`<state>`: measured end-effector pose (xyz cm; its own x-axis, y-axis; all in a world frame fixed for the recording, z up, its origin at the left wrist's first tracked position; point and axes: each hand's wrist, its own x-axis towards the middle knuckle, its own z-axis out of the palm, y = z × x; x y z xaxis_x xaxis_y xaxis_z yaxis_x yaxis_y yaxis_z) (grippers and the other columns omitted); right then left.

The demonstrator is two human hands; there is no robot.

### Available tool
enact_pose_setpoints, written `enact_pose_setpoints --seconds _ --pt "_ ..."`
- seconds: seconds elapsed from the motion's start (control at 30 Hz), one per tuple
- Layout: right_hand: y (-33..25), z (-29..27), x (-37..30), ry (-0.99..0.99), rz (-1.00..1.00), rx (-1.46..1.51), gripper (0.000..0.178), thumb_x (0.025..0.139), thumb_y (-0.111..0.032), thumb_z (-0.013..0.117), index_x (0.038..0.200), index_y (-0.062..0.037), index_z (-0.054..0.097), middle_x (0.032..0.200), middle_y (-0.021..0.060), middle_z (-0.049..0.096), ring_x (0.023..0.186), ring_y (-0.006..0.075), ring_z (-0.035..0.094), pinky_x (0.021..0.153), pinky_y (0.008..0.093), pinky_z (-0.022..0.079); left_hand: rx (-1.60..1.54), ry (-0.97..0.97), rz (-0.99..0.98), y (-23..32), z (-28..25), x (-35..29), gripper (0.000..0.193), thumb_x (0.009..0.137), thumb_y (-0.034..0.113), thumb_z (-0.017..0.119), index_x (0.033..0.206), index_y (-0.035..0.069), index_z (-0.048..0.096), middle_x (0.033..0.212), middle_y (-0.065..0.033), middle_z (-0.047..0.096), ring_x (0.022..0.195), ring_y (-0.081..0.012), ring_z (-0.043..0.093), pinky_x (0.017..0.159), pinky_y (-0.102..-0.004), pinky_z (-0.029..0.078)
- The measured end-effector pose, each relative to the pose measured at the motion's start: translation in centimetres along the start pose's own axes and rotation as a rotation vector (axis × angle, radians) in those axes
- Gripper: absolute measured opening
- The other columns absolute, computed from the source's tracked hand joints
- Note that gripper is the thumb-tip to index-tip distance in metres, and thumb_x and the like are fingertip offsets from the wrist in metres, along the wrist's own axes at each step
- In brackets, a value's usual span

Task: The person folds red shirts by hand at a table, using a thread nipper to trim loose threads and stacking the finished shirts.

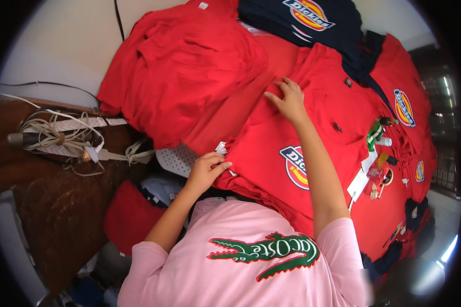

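Note:
Spread in front of me is a red T-shirt (258, 146) with a round printed logo on its front. At its lower left edge, beside a white label (221, 148), my left hand (206, 173) is closed with the cloth's edge between thumb and fingers. Farther up, my right hand (289, 100) rests at the far part of the shirt, thumb and fingers apart, gripping nothing. My right forearm crosses over the shirt and hides part of the logo.
A heap of red shirts (184, 66) lies at the far left, and a dark navy shirt (312, 38) at the back. Small items, including a green object (375, 134) and paper slips (360, 179), lie right. Bundled cables (61, 135) are on the brown wooden surface at left.

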<state>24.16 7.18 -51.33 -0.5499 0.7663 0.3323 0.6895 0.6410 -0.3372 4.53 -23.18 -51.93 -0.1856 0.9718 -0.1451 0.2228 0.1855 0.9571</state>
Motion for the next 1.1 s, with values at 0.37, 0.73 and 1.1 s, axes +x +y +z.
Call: enact_pose_setpoints --seconds 0.37,0.73,1.1 --pt "1.9 1.9 2.8 -0.309 0.021 0.369 0.022 0.098 -0.019 0.072 0.11 -0.0011 0.075 0.125 0.0136 0.071 0.117 0.027 0.065 0.104 0.0365 0.05 0.145 0.042 0.124 -1.4 -0.4 -0.3 0.021 0.085 0.018 0.085 0.093 -0.001 0.079 0.099 -0.0111 0.074 0.094 -0.0283 0.069 0.085 -0.0391 0.054" --pt "2.3 1.4 3.1 -0.139 0.368 0.738 0.014 0.086 -0.008 0.086 0.092 -0.0013 0.076 0.1 0.0033 0.075 0.098 0.0111 0.064 0.086 0.0272 0.053 0.0 -0.05 0.02 -2.7 -1.0 0.7 0.02 0.088 0.016 0.082 0.093 -0.003 0.077 0.096 -0.0109 0.075 0.09 -0.0261 0.07 0.084 -0.0366 0.054" --pt "1.8 -2.1 2.0 -0.031 0.293 0.511 0.035 0.095 -0.022 0.079 0.124 -0.0045 0.072 0.122 0.0158 0.073 0.118 0.0289 0.067 0.102 0.0364 0.052 -0.16 -0.166 -0.332 -2.2 -2.2 1.9 0.021 0.097 0.014 0.074 0.097 -0.007 0.073 0.096 -0.0106 0.073 0.085 -0.0177 0.066 0.078 -0.0307 0.052"
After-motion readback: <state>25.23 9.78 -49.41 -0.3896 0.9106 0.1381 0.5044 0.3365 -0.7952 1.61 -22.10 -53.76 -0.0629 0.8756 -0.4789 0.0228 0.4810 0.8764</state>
